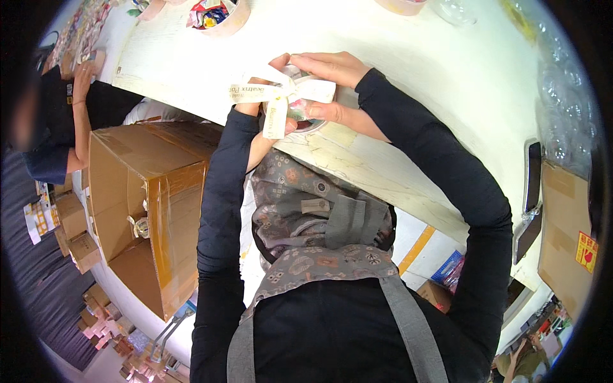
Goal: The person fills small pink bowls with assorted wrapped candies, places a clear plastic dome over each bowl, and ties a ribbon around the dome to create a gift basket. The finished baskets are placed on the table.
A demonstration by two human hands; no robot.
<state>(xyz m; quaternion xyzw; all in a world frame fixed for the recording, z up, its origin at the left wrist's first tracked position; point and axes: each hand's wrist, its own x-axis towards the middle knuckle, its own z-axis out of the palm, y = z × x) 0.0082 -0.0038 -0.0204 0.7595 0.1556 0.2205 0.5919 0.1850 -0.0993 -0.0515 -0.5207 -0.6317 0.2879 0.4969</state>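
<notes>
Both hands [300, 89] pinching cream ribbon [268, 96] over small, apparently clear container [300, 108].

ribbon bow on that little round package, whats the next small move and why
Probably pull the loops snug. Both hands, left hand and right hand, pinch the cream ribbon over the small round package at the white table edge, and its tails hang loose.

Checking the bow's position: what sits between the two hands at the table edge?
In the head view, a cream ribbon bow on a small round container.
</notes>
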